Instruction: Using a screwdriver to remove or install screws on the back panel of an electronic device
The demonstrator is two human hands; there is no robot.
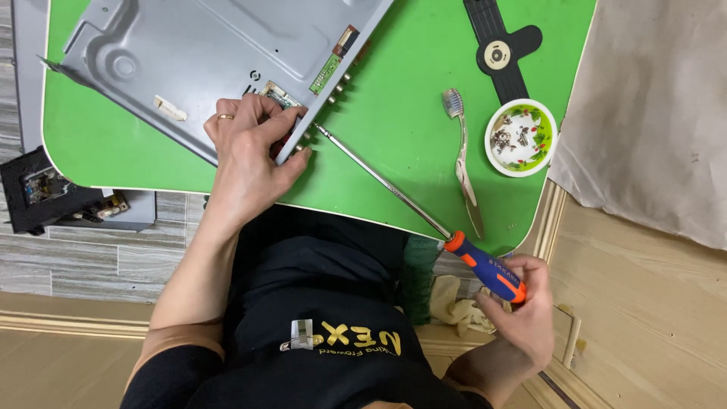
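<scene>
A grey metal chassis (pixel 204 53) lies tilted on the green table (pixel 409 113). My left hand (pixel 250 148) grips its near corner, fingers wrapped over the edge, a ring on one finger. My right hand (pixel 522 314) holds the blue and orange handle of a long screwdriver (pixel 386 182). The thin shaft runs up and left, its tip touching the chassis edge next to my left fingers. A small green circuit board (pixel 327 72) sits along that edge.
A toothbrush (pixel 463 159) lies on the table right of the shaft. A small white bowl with screws (pixel 521 138) stands farther right, a black plastic part (pixel 500 49) above it. A dark box with electronics (pixel 53 193) sits on the floor at left. Cloth (pixel 458 307) lies below the table.
</scene>
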